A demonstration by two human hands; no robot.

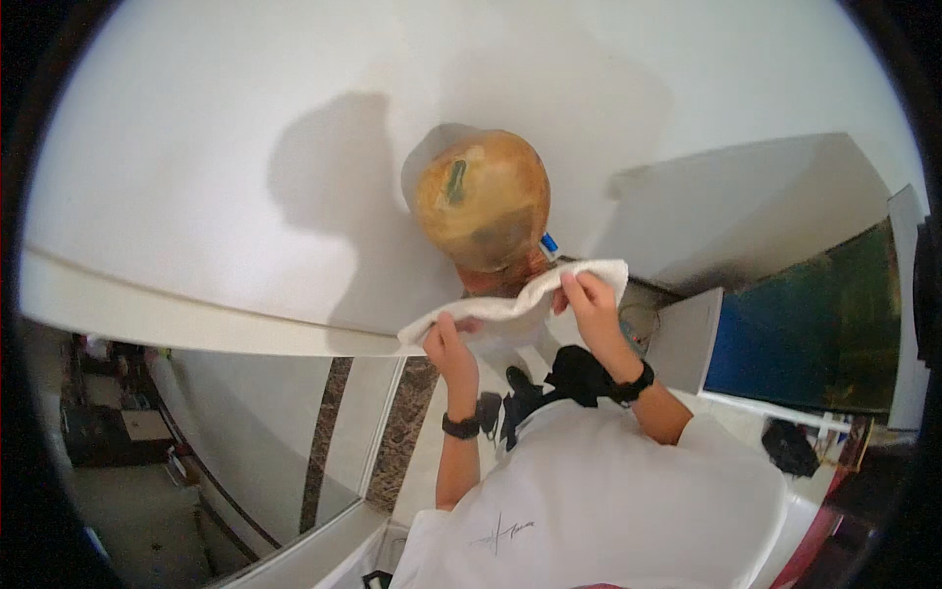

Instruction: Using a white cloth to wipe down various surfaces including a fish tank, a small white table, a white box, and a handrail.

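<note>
A white cloth (489, 308) with a textured weave is stretched in a wavy band between my two hands. Pinching its left part is my left hand (450, 357), thumb and fingers closed on the fabric. My right hand (593, 305) grips the other part, close to the right end, and is held a little farther from my body. Just beyond the cloth stands a large, round, golden-brown vessel or gourd (486, 195) with a dark green mark on its surface. The cloth partly hides its reddish-brown lower part. Beside it, a small blue-ended object (549, 243) pokes up.
A pale wall (221, 147) rises behind the round object. At right is a blue-green panel (806, 324) with white edges. A brown marbled strip (401, 416) marks a doorway at left. Black shoes (521, 379) show on the floor below my hands.
</note>
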